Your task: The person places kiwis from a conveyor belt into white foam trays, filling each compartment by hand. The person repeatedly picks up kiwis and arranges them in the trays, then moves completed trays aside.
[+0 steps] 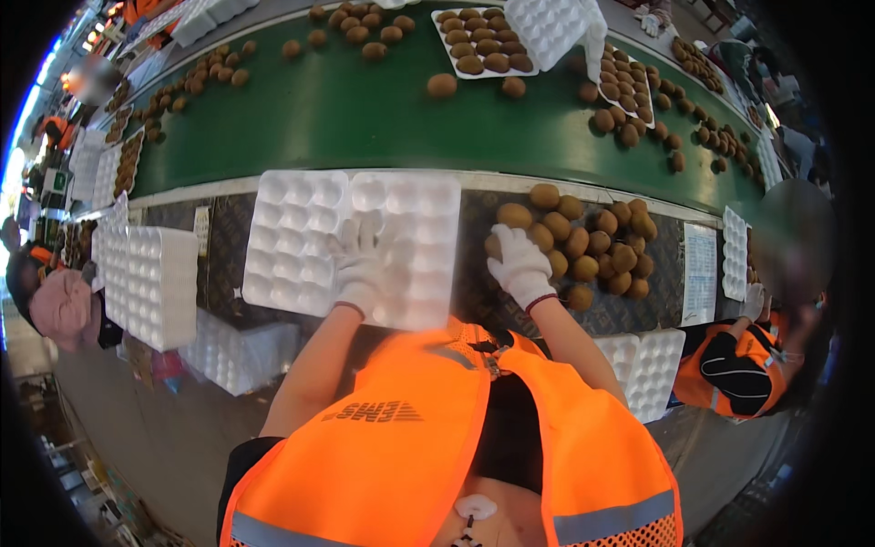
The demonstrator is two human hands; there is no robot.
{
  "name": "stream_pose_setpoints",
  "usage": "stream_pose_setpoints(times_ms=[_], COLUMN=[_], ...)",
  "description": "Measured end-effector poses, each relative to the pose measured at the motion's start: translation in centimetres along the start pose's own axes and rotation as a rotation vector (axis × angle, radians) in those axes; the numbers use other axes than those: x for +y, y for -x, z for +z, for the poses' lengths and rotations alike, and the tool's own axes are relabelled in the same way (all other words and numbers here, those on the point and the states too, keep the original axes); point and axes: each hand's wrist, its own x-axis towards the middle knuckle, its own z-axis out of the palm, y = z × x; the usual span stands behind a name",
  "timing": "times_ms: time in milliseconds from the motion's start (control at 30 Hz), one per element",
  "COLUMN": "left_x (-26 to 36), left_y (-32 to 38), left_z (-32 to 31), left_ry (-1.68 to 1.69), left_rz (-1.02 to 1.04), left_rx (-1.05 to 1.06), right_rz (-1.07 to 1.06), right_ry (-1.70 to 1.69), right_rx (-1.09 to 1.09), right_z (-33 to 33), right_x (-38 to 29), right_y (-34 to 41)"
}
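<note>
Two white molded plastic fruit trays with rows of round hollows lie side by side before me, the left tray [290, 239] and the right tray [424, 253]; I see no fruit in either. My left hand [362, 263], in a white knit glove, lies with spread fingers over the trays where they meet, slightly blurred. To the right, a heap of brown kiwifruit [584, 268] rests on the dark tabletop. At the heap's left edge is my gloved right hand [521, 265], its fingers around a kiwifruit [493, 247] that is partly hidden.
Beyond the trays runs a green conveyor belt [342, 123] with loose kiwifruit and filled trays [485, 42]. A tall stack of white trays [154, 287] stands at left. A printed sheet [699, 273] lies at right. Co-workers are at both sides; another person's gloved hand [595, 41] is across the belt.
</note>
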Motion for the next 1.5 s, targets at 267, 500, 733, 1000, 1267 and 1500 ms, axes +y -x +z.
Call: stream_pose_setpoints(times_ms=[267, 500, 733, 1000, 1267, 1500], left_x=[2.8, 2.3, -0.5, -3.5, -5.4, -5.8], left_y=[-3.9, -7.0, -6.4, -6.1, -7.3, -12.6], left_z=[-7.1, -12.5, -11.2, -7.2, -6.8, -3.5], left_ry=[0.698, 1.417, 1.261, 2.224, 2.087, 1.373], left_rz=[-0.254, -0.033, 0.011, -0.414, -0.693, -1.192], left_rx=[-0.354, -0.446, -0.759, -0.560, -0.479, -0.420], right_rz=[-0.076, -0.210, -0.326, -0.313, -0.149, -0.123], right_ry=[-0.959, -0.797, -0.484, 0.176, 0.218, 0.229], right_rx=[0.050, 0.024, -0.091, 0.256, 0.046, 0.020], right_z=[1.2, -3.6, -6.4, -3.1, -3.8, -4.0], right_x=[1.7, -3.8, -3.4, 5.0, 3.0, 2.5], right_y=[-1.6, 1.9, 2.2, -5.3, -6.5, -6.4])
